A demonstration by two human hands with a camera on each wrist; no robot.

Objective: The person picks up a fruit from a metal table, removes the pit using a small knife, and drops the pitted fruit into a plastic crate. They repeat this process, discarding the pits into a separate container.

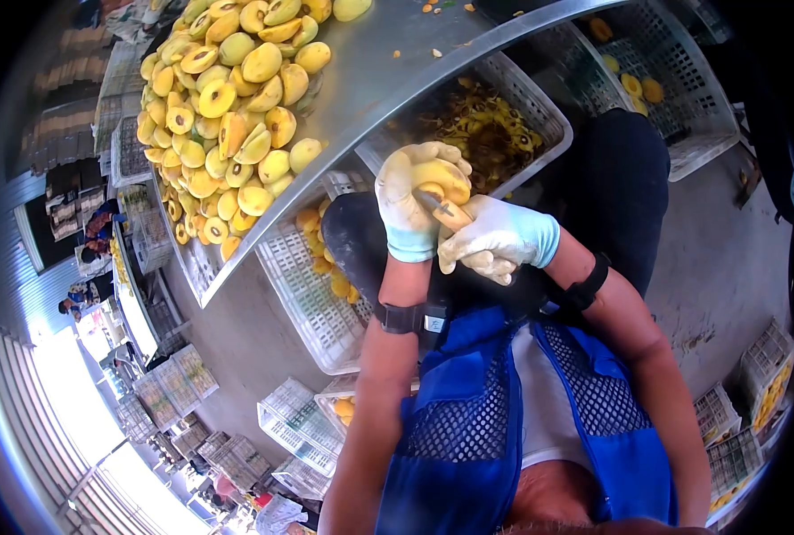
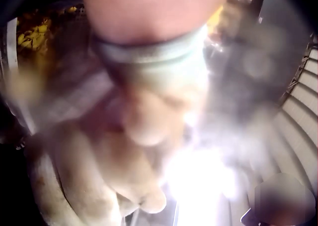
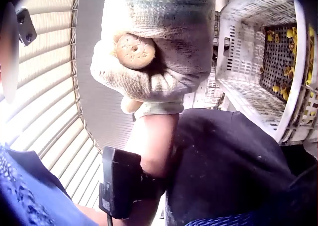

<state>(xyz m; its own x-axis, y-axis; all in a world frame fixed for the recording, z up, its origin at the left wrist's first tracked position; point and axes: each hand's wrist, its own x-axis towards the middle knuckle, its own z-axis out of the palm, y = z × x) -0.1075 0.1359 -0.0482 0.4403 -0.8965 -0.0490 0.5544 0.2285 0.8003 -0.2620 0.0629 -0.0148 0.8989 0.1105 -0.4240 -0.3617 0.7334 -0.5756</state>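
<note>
My gloved left hand (image 1: 406, 201) holds a yellow peach (image 1: 443, 180), its fingers curled around the far side. Against the fruit lies the metal blade of a knife (image 1: 428, 200). My gloved right hand (image 1: 504, 236) grips this knife, close against the left hand. In the right wrist view, the round wooden butt of the knife handle (image 3: 135, 51) pokes out of the right fist (image 3: 164, 72). Blur and glare cover much of the left wrist view, where the curled glove fingers of the left hand (image 2: 104, 161) show and the fruit is hidden.
A heap of cut peaches (image 1: 228, 116) lies on the metal table (image 1: 361, 85), whose raised edge runs beyond my hands. Under that edge stands a crate (image 1: 553, 125) with peelings. Another crate (image 1: 299, 308) holding fruit stands beside my knee; a third (image 1: 709, 134) sits to the right.
</note>
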